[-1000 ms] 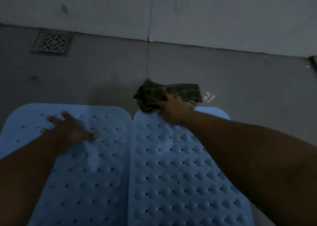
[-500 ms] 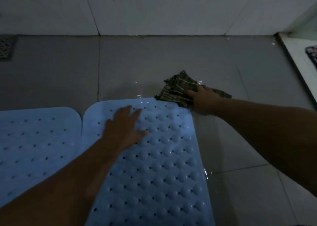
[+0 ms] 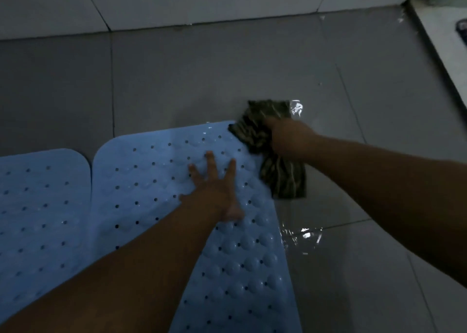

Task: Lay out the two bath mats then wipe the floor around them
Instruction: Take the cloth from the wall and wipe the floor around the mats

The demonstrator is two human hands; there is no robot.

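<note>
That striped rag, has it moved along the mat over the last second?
Yes. The striped rag, gripped by the right hand, has gone from the right mat's far left corner to its far right corner, now hanging partly down that side.

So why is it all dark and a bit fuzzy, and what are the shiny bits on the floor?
Head view: the room is dim, so colours look grey-blue; the right hand and its cloth are motion-blurred; the bright patches are glare off the wet floor.
</note>
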